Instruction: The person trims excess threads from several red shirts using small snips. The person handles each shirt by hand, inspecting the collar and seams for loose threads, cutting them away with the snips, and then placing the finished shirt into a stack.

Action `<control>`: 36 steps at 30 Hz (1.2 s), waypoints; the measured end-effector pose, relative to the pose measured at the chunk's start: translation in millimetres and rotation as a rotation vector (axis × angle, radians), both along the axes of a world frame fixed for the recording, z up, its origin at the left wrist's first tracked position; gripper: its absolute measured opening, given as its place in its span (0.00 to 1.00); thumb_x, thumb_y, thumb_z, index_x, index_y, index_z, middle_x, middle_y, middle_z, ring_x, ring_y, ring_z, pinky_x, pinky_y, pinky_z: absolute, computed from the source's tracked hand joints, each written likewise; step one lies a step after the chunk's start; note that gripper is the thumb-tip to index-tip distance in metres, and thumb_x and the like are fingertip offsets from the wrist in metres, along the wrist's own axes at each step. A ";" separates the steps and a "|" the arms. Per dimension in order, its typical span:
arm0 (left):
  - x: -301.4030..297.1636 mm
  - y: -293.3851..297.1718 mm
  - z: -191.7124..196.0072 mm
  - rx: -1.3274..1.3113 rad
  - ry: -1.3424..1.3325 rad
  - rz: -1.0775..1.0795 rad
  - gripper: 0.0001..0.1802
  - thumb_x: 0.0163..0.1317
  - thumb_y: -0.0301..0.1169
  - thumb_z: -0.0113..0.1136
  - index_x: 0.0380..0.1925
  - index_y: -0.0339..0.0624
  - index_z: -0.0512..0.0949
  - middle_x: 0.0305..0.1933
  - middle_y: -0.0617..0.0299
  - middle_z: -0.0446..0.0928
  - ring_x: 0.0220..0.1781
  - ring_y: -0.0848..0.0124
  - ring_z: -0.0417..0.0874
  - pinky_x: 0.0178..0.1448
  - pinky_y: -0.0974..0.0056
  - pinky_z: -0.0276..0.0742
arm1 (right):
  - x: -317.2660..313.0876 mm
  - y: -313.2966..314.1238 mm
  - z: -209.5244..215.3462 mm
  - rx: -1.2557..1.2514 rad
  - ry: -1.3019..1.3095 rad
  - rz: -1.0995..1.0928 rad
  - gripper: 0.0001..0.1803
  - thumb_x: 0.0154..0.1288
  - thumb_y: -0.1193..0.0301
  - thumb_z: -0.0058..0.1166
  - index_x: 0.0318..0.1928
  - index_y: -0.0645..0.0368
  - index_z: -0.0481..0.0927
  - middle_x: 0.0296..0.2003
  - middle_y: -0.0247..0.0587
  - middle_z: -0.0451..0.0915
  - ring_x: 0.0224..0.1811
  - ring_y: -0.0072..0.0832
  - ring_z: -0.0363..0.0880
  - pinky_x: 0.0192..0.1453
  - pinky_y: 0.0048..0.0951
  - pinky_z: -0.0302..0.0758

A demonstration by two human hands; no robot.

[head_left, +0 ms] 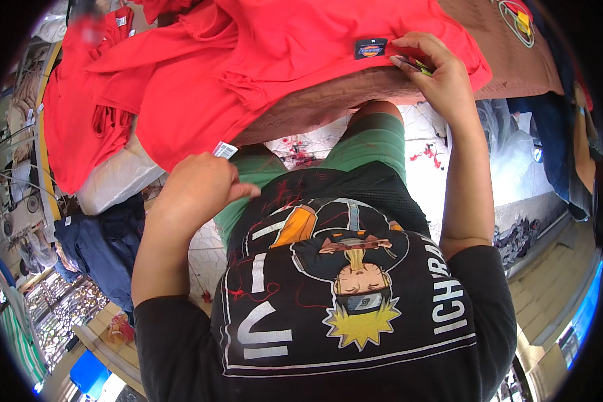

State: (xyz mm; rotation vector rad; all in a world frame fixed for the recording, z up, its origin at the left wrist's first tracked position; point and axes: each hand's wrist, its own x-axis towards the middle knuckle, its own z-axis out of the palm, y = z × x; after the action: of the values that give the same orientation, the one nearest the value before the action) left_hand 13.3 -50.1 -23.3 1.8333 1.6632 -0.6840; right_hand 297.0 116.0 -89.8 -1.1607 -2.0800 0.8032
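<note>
Right hand (439, 75) reaches forward, curled round a small tool (421, 68) beside the label (370, 49); left hand (197, 182) bent, grip unclear.

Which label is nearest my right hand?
The dark label on the red fabric, beside your right hand; the white label is by your left hand.

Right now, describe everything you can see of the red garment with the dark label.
The red garment looks like plain, soft cloth, wrinkled and draped on the brown surface, its left part hanging down in front. A small dark rectangular label sits close to its near edge; just right of that, the right hand appears to touch the garment. A white tag shows between its hanging edge and the left hand; contact there is unclear. Folds hide its full shape.
</note>
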 end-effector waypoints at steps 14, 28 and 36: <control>39.4 60.3 -70.5 1.166 -0.436 -0.105 0.08 0.55 0.29 0.64 0.36 0.43 0.80 0.42 0.63 0.80 0.45 0.63 0.79 0.49 0.61 0.72 | 4.3 1.2 -2.2 0.067 0.024 0.112 0.14 0.58 0.78 0.62 0.46 0.63 0.79 0.47 0.38 0.79 0.51 0.27 0.78 0.54 0.26 0.75; -2.1 137.8 -41.7 0.963 -0.772 0.416 0.12 0.69 0.36 0.53 0.42 0.38 0.78 0.36 0.54 0.81 0.40 0.69 0.81 0.47 0.67 0.74 | 24.3 75.8 14.0 -0.074 0.064 0.022 0.11 0.66 0.70 0.59 0.45 0.64 0.82 0.34 0.28 0.81 0.39 0.13 0.74 0.47 0.18 0.71; 58.2 86.5 -10.6 1.038 -0.766 0.002 0.12 0.60 0.33 0.63 0.44 0.43 0.81 0.45 0.61 0.82 0.44 0.70 0.82 0.55 0.63 0.74 | 36.6 74.8 30.6 0.671 0.294 -0.207 0.12 0.68 0.72 0.55 0.50 0.53 0.82 0.33 0.25 0.81 0.29 0.10 0.71 0.33 0.15 0.68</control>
State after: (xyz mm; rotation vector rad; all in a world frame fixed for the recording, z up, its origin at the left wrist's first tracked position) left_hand 71.5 36.4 -33.9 2.2671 1.5217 0.9980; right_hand 333.6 190.8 -59.2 -0.8025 -1.7382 0.1320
